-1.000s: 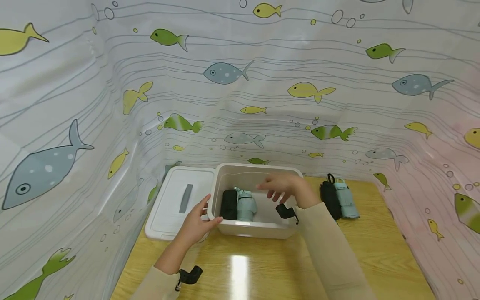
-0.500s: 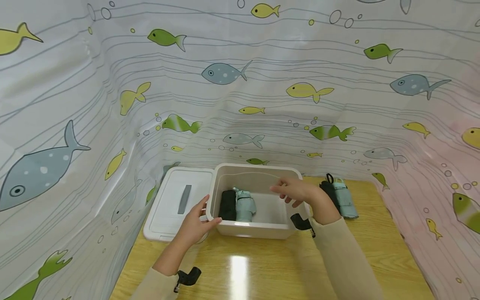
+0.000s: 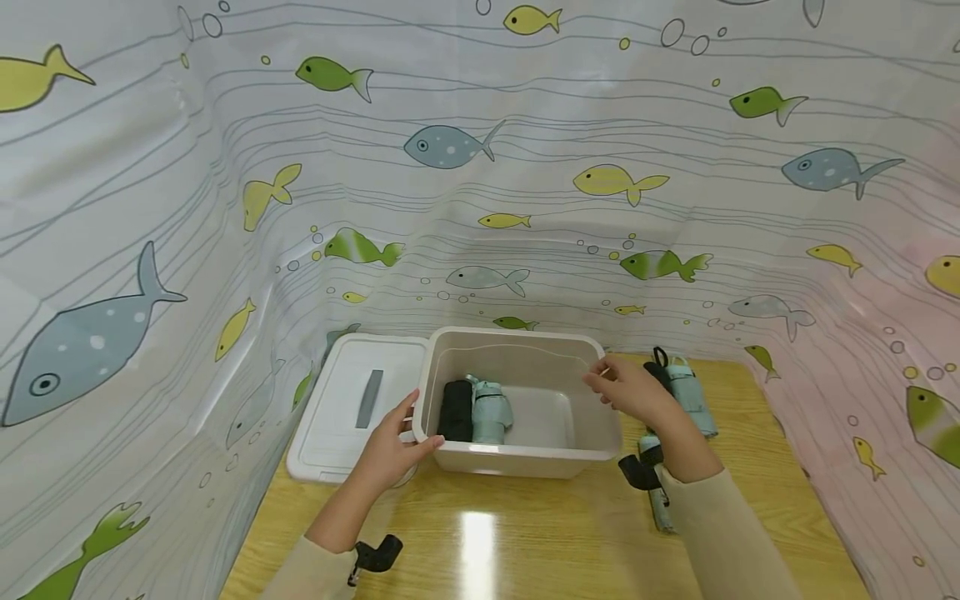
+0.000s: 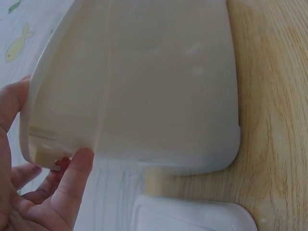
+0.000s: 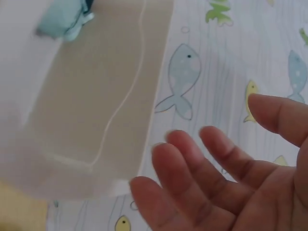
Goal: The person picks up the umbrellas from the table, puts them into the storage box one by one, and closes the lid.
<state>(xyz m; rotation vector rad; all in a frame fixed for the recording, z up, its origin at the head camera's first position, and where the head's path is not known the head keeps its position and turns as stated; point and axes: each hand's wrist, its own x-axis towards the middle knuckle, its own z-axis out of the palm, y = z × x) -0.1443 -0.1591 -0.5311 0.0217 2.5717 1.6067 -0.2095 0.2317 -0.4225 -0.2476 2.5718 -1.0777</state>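
A white storage box (image 3: 517, 460) stands uncovered on the wooden table. Inside, at its left end, lie a black rolled bundle (image 3: 456, 412) and a light teal one (image 3: 491, 412); both look like folded compact umbrellas. My left hand (image 3: 393, 450) holds the box's left end, thumb at the front corner and fingers by the side handle; the left wrist view shows the hand (image 4: 53, 192) at this rim. Over the right rim hovers my right hand (image 3: 633, 390), holding nothing. In the right wrist view the fingers of this hand (image 5: 216, 187) are loosely bent, apart from the box.
The box's white lid (image 3: 337, 417), with a grey handle, lies to the left. Right of the box are another teal umbrella (image 3: 693, 400), a black one (image 3: 658, 373) partly behind my hand, and a teal one (image 3: 662, 510) nearer me. A fish-print curtain (image 3: 487, 192) surrounds the table.
My right hand has moved right, from above the box's inside to its right rim. The nearer teal umbrella has come into sight beside that wrist. My left hand stays put.
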